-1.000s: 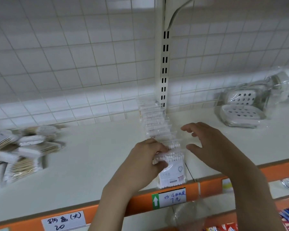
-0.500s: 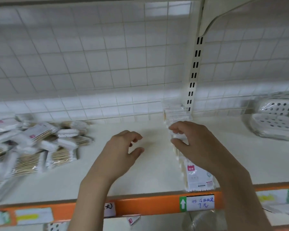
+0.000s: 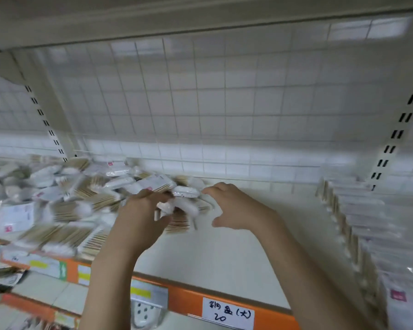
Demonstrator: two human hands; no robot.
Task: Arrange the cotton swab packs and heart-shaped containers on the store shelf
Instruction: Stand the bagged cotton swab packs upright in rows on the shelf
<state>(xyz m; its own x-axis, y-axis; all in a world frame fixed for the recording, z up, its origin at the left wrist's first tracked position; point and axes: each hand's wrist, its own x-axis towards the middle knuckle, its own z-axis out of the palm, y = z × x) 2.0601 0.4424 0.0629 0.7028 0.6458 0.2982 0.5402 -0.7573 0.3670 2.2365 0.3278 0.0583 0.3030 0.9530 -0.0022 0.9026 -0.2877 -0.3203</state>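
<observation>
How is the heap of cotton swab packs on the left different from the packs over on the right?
The left pile is a loose jumble, its packs lying flat at all angles; the right row stands on edge in one neat line running front to back. Both hands reach at the pile's edge; nothing touches the row. Both sit on the same white shelf.

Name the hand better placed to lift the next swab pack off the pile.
Left hand: its fingers are already on a pack at the pile edge. The right hand hovers open beside it.
</observation>
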